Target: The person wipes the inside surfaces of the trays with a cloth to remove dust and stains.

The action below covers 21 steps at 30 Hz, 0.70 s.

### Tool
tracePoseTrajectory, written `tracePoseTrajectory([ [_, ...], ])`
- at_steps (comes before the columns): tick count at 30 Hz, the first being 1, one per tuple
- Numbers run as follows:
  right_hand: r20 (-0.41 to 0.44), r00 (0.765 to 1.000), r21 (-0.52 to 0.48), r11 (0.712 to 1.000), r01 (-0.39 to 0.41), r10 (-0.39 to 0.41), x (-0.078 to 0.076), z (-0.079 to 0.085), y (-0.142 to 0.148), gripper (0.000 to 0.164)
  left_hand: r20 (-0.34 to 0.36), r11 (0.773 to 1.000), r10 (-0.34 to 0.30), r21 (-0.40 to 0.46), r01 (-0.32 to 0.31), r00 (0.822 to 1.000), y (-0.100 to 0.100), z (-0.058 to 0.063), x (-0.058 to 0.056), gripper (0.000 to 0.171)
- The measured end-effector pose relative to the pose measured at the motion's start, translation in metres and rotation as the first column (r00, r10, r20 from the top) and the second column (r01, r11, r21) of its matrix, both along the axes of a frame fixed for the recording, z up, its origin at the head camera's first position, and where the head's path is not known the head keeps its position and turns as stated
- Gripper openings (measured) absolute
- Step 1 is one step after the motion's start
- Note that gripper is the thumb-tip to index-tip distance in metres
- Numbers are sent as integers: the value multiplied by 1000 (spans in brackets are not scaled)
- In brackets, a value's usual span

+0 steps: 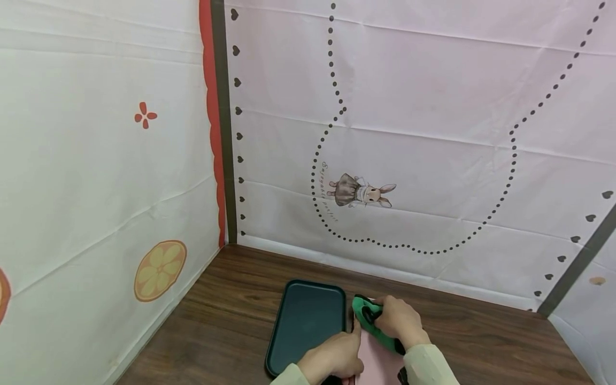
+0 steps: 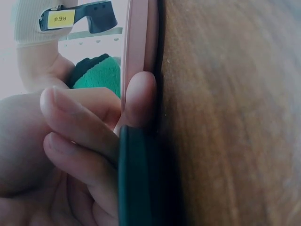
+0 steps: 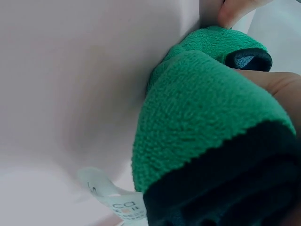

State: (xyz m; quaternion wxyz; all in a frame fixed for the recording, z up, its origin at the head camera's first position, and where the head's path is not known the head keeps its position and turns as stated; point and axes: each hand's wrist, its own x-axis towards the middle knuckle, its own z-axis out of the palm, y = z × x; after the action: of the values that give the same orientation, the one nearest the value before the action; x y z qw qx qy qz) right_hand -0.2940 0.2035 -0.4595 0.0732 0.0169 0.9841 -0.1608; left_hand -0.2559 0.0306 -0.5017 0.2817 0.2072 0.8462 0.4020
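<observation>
My right hand (image 1: 399,322) grips a bunched green cloth (image 3: 197,108) with black edging. It lies against the upper face of a pink tray (image 1: 376,359), near the far end. A white printed label (image 3: 123,205) sticks out from the cloth in the right wrist view. My left hand (image 1: 335,354) holds the pink tray's left edge, its index finger pointing forward along the rim. From the left wrist view, one fingertip (image 2: 141,94) presses the tray's side while other fingers bend above the neighbouring dark teal tray (image 1: 310,316). Sleeves and wrists cover the pink tray's near part.
The teal tray lies flat just left of the pink one on a brown wood-grain table (image 1: 212,307). Printed fabric walls stand at the left (image 1: 96,187) and the back (image 1: 423,176). A black device with a yellow label (image 2: 61,19) is strapped to my right wrist.
</observation>
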Motion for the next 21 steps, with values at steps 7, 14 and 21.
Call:
tracePoseTrajectory([
  [7, -8, 1000, 37, 999, 11, -10, 0, 0, -6, 40, 0, 1000, -2, -9, 2, 1000, -1, 1, 1, 90],
  [14, -28, 1000, 81, 997, -7, 9, -1, -3, -10, 25, 6, 1000, -15, 7, 15, 1000, -2, 1, 3, 89],
  [21, -72, 997, 105, 994, 6, 2, -2, -7, -13, 29, -16, 1000, -9, -9, 9, 1000, -1, 1, 2, 88],
])
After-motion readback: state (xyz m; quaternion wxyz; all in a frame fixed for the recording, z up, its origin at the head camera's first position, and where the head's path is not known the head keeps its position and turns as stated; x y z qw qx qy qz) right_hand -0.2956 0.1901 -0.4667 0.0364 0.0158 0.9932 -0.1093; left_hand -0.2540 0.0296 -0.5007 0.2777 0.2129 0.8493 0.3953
